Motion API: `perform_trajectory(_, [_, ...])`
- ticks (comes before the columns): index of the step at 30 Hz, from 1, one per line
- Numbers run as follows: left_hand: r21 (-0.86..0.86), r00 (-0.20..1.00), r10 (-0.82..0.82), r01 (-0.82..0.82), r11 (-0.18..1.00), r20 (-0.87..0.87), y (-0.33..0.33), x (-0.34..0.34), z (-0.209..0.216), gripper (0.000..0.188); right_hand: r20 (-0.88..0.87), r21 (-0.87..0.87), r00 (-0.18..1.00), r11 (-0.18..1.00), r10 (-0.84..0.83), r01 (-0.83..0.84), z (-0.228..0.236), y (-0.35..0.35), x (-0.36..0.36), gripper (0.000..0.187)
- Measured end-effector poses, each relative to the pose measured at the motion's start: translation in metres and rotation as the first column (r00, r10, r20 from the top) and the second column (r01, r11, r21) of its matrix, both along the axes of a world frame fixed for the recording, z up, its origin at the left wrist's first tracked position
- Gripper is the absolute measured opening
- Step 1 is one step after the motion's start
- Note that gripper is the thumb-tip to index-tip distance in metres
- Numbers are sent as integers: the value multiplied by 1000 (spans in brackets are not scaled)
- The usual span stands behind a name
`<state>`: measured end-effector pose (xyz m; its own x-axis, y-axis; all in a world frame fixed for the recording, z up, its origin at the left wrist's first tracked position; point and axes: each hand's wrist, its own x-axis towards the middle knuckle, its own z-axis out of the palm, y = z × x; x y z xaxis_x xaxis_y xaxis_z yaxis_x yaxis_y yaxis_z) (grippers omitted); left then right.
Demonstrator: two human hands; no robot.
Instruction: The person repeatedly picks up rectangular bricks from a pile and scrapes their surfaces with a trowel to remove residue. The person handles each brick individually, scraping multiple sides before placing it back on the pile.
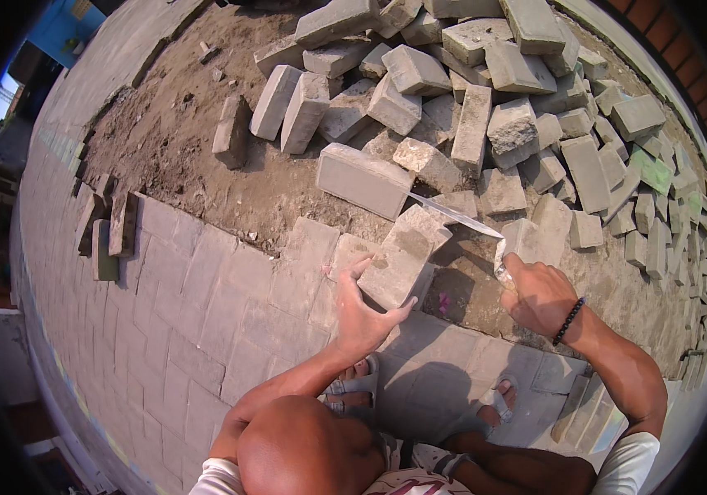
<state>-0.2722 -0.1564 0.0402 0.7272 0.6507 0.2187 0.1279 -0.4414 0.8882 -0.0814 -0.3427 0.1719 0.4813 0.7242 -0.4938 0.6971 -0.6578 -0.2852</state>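
Note:
My left hand (362,309) grips the near end of a grey paving brick (403,260). Its thumb and fingers lie on opposite sides of the brick, which is tilted up off the ground. A whitish wrapped handle (501,268) is closed in my right hand (542,299), which has a black bead bracelet at the wrist. From that handle a long, thin, pale metal blade (461,219) runs to the upper left, passing beyond the brick's far end. The blade's tip is near another grey paving brick (364,180) lying on the soil.
A large heap of loose paving bricks (473,124) covers the far middle and right. Bare soil (164,157) lies at the far left, bordered by laid paving (197,305). Several bricks (106,235) stand at its left edge. My sandalled feet (353,384) are close below my hands.

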Motion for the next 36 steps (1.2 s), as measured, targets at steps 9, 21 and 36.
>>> perform_trajectory(9, [-26,999,-51,51,998,-16,0,0,4,86,-14,100,1000,995,27,-26,-26,-3,-3,26])
perform_trajectory(21, [-73,994,-113,112,991,-5,6,4,7,87,9,27,1000,1000,0,0,-42,-9,11,27])
perform_trajectory(36, [32,980,-173,176,984,-97,31,-52,-2,85,-348,191,930,962,-121,196,-49,-20,-28,40])
